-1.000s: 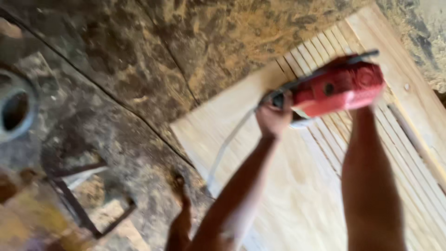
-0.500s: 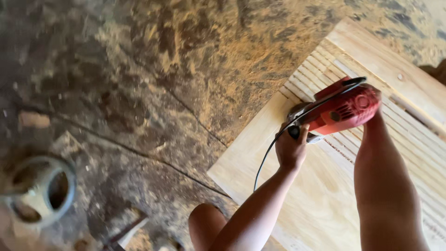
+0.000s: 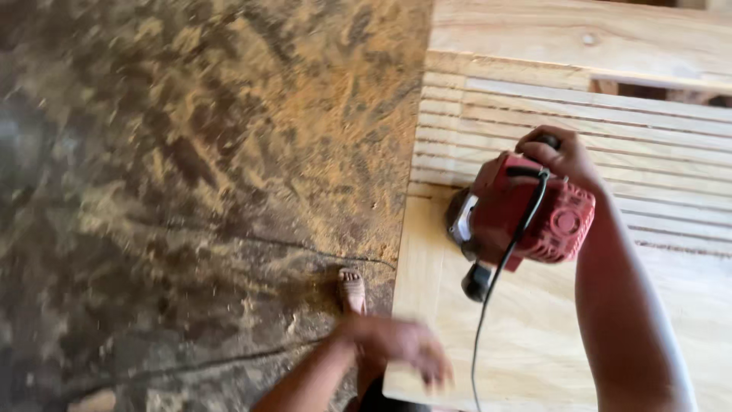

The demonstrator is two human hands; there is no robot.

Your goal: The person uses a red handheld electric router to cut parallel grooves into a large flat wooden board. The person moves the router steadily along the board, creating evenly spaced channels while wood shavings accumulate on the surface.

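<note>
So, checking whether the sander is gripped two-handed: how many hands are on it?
1. The right hand grips the top of the red sander; the blurred left hand is off it, by the panel's near edge.

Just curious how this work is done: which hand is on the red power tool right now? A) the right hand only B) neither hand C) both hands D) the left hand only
A: the right hand grips the top of the red power sander, while the left hand hangs blurred over the wooden panel's near edge, off the tool.
</note>
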